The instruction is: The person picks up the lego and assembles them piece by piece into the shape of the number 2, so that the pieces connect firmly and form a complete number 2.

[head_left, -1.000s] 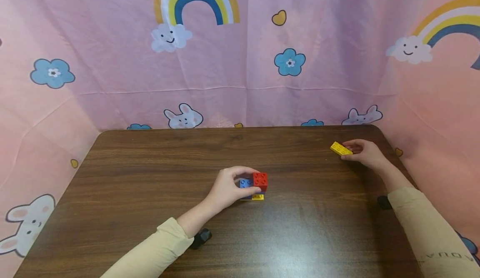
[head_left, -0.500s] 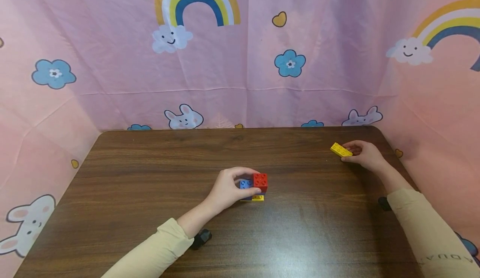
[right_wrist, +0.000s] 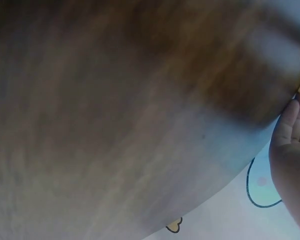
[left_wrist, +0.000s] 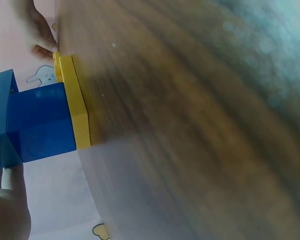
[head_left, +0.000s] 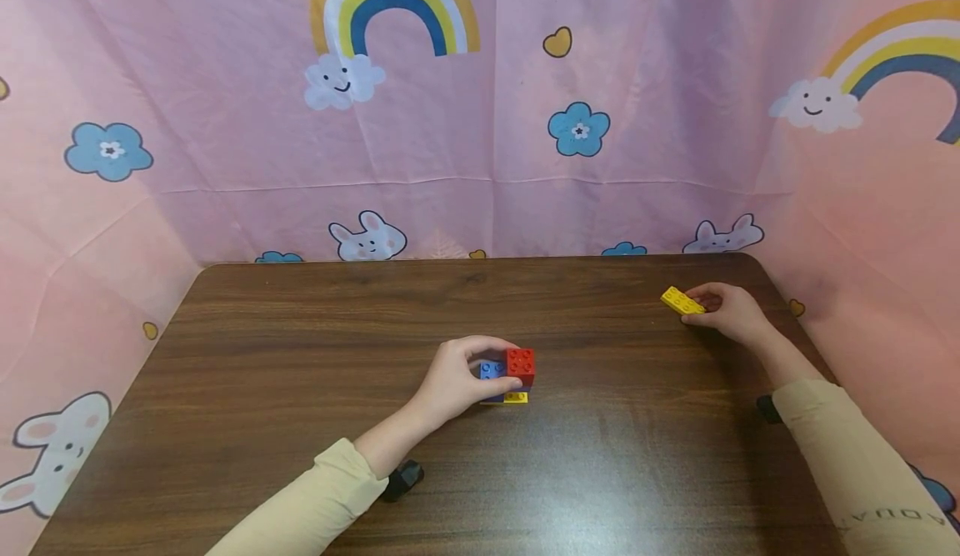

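Observation:
Near the middle of the table, my left hand [head_left: 453, 377] grips a small stack of toy building bricks between thumb and fingers. On top sits a red brick [head_left: 521, 363], beside the studs of a blue brick [head_left: 491, 368]. At the bottom is a flat yellow brick [left_wrist: 76, 105], under a lower blue brick [left_wrist: 42, 120] in the left wrist view. Far to the right, my right hand [head_left: 731, 310] pinches another flat yellow brick [head_left: 681, 300] by its near end. The right wrist view shows only a sliver of that brick at its edge.
Under both hands is a dark wooden table [head_left: 315, 331]. A pink patterned curtain [head_left: 637, 64] hangs behind it and along both sides. Black wrist devices show beneath the left sleeve [head_left: 322, 489] and the right sleeve [head_left: 840, 448].

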The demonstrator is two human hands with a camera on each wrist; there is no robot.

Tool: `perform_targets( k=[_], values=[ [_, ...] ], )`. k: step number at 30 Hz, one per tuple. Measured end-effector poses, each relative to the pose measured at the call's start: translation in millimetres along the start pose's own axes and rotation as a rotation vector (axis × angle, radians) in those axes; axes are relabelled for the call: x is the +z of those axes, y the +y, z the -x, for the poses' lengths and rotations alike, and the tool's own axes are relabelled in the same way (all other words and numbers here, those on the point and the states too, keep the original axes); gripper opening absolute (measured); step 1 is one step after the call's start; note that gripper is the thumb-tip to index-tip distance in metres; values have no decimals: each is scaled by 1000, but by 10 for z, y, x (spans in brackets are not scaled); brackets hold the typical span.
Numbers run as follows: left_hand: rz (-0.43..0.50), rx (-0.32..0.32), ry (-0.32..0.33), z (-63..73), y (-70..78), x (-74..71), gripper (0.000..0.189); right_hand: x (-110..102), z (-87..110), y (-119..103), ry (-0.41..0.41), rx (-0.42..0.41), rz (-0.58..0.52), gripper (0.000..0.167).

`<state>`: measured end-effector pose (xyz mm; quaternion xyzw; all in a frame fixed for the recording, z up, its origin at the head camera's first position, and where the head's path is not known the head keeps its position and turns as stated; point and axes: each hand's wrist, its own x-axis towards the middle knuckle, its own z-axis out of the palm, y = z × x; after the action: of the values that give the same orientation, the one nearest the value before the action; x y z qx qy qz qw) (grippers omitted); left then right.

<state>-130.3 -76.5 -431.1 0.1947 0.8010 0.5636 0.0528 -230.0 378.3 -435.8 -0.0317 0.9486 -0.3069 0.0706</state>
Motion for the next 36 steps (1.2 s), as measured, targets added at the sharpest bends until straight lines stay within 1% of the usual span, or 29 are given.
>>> perform_targets(
  k=[5,9,17,24,28,36],
  values=[
    [4,-1,0,-3,-18,0,38,12,-17,14,22,-18,21,49],
    [2,-1,2,-7,-29,1,37,13,-21,15,44,-18,22,47],
    [4,-1,2,-7,-19,-3,37,-10,0,-37,7,5,22,51],
    [-2,-4,0,-1,-8,-8,38,-10,0,-89,9,-29,13,49],
    [0,-7,-2,-9,-23,-3,38,0,3,-158,9,-45,0,48],
    [16,-10,-4,-11,-34,0,37,23,-21,-267,17,-84,13,47]
  ],
)
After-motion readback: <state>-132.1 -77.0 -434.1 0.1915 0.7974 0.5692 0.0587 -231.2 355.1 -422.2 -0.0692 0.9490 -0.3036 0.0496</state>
